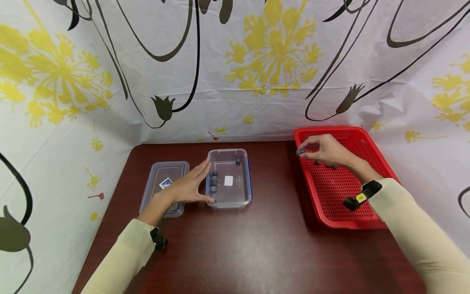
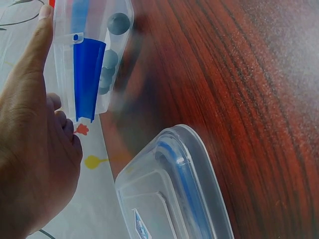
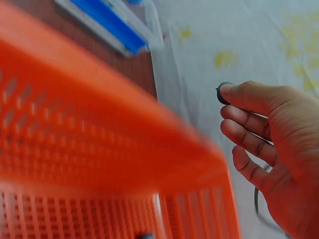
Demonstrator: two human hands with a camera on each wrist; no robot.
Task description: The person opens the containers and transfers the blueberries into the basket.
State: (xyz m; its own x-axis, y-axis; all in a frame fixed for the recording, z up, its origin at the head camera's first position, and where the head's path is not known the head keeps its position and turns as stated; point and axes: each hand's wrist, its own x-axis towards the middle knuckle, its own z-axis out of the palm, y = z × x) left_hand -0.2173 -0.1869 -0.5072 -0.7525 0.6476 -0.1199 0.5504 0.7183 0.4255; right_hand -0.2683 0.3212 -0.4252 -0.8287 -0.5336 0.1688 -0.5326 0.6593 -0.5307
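My right hand (image 1: 328, 150) pinches a blueberry (image 3: 224, 93), small, round and dark blue-grey, between thumb and fingertips above the left rim of a red perforated basket (image 1: 316, 200). A few more blueberries (image 1: 332, 165) lie in the basket, partly hidden under this hand. My left hand (image 1: 189, 185) rests at the left side of a clear plastic container (image 1: 235, 200), fingers extended toward its back left corner and thumb near the front left one. Inside the container, several blueberries (image 1: 214, 182) line the left wall, and a single blueberry (image 1: 238, 161) sits at the back right.
A clear lid (image 1: 154, 192) with a blue-and-white label lies left of the container, partly under my left hand. Blue clips (image 2: 88, 79) hang from the container's sides. Everything stands on a dark reddish wooden table (image 1: 235, 253), backed by a patterned white cloth (image 1: 220, 73).
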